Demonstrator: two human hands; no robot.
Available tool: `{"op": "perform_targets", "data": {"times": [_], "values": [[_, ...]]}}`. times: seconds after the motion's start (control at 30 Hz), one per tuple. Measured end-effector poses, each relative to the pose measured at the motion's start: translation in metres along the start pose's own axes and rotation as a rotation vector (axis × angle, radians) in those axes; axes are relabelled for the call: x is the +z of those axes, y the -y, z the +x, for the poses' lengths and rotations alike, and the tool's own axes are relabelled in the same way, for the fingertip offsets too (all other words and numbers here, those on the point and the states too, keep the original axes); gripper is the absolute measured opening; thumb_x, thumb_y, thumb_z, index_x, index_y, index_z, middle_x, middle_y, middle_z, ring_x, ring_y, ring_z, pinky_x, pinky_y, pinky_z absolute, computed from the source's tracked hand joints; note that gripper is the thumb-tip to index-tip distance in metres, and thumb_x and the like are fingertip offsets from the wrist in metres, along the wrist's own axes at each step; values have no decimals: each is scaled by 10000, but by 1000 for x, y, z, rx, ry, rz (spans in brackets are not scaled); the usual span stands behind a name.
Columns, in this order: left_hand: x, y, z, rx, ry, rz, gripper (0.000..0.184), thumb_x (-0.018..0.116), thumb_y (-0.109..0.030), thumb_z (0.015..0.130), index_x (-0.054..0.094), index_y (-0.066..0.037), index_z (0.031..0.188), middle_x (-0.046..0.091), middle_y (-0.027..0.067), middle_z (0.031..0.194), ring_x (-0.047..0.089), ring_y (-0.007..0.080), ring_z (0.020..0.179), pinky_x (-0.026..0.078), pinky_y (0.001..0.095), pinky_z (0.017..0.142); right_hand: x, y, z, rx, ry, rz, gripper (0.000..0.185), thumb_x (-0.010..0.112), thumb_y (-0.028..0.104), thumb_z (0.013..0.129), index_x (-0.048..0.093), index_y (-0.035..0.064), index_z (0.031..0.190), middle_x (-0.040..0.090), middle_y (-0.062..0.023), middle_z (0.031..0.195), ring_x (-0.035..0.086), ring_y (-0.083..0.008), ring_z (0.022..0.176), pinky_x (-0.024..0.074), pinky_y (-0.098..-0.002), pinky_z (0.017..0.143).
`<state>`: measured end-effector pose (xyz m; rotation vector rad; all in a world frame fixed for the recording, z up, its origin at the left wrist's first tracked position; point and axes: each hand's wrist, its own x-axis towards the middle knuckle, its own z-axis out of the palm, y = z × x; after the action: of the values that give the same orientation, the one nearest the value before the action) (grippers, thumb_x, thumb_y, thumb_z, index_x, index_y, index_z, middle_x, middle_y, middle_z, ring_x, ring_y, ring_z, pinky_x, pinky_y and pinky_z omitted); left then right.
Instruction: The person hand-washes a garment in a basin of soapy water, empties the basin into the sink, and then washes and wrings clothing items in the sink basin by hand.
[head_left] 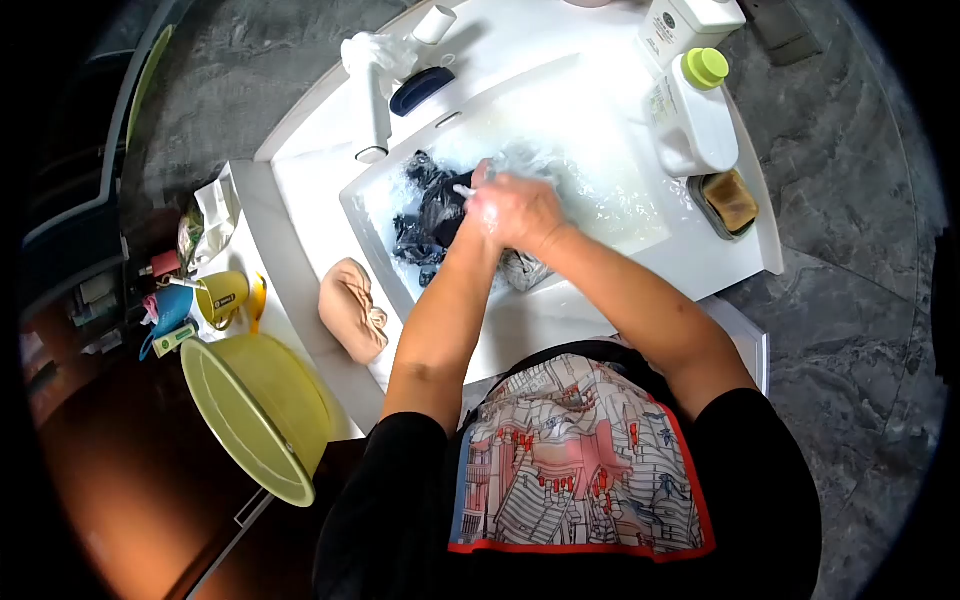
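Observation:
Over the white sink [650, 205], which holds soapy water, my left hand [475, 212] and my right hand [528, 208] are pressed together, covered with suds. Both are closed around wet cloth, of which only small parts show between the fingers. A dark wet cloth [440, 210] lies in the water directly beside my left hand. Grey wet fabric [522, 270] sits below my right hand, against the sink's near edge. How far the fingers wrap round the cloth is partly hidden by foam and overlap.
A white faucet [371, 125] stands behind the sink. Beige cloth [350, 308] lies on the left counter near a yellow-green basin [290, 410] and a yellow cup [222, 298]. On the right are a detergent bottle [690, 125] and a soap dish [728, 205].

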<state>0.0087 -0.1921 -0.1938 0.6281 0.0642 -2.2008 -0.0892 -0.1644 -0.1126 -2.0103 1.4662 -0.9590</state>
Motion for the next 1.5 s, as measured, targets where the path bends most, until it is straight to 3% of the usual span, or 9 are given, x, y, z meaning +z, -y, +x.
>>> {"op": "perform_targets", "data": {"times": [0.1,0.17,0.4,0.5,0.63,0.77,0.83,1.1,1.5], "values": [[0,14,9,152,287,23,373,339,-274,926,592,-28,1046,629,135,993,608,268,892,490,397,848,-7,-31,21,229,92,-94,232,549,345,793,656,139,797,647,-130,806,629,-317,771,502,-427,677],[72,22,-12,48,-353,113,317,338,-232,895,589,-46,948,626,136,967,614,265,873,503,409,815,-11,-65,31,401,111,-136,270,532,365,800,670,136,836,652,-151,827,620,-340,811,498,-419,727],[79,-2,-8,175,-585,626,618,506,-469,860,425,-35,1291,447,182,1307,476,298,1176,377,409,995,-3,-140,10,791,-284,501,370,618,348,782,620,107,1063,622,-219,955,577,-377,950,441,-411,886],[23,-6,12,405,-668,1277,727,687,-334,771,372,-29,1350,320,237,1394,392,353,1253,341,377,1027,17,-148,-24,249,-402,49,430,663,266,761,574,131,1159,611,-210,988,560,-386,989,421,-410,926],[20,-14,6,114,-546,2103,710,679,-268,752,380,-41,1355,366,285,1340,417,371,1228,402,367,957,-4,-148,-32,405,455,181,578,628,180,757,456,190,1309,528,-273,1159,518,-431,1061,440,-419,907],[2,-23,16,32,-485,1205,669,535,-509,840,428,-82,1343,438,193,1340,464,324,1190,355,440,1003,34,-138,-22,1134,-202,669,481,566,143,788,511,80,1262,613,-140,1073,585,-256,965,460,-343,842],[24,-23,3,81,-416,359,749,429,-626,864,430,-27,1313,539,175,1227,510,307,1138,378,420,995,45,-114,-27,897,-70,890,339,528,74,791,591,45,1122,627,-73,1018,577,-181,942,444,-308,863],[-8,-29,-18,-147,29,-21,497,454,-486,912,542,-61,1154,599,96,1053,569,233,946,469,353,864,-11,44,-29,-23,268,347,53,566,116,736,614,138,730,613,-70,817,611,-277,712,497,-381,662],[56,15,-36,-30,-354,51,456,351,-416,895,594,-62,1047,626,123,952,595,261,910,489,419,814,-1,-50,39,262,-38,-56,227,595,346,807,612,120,788,623,-99,762,599,-322,729,490,-418,660]]}}
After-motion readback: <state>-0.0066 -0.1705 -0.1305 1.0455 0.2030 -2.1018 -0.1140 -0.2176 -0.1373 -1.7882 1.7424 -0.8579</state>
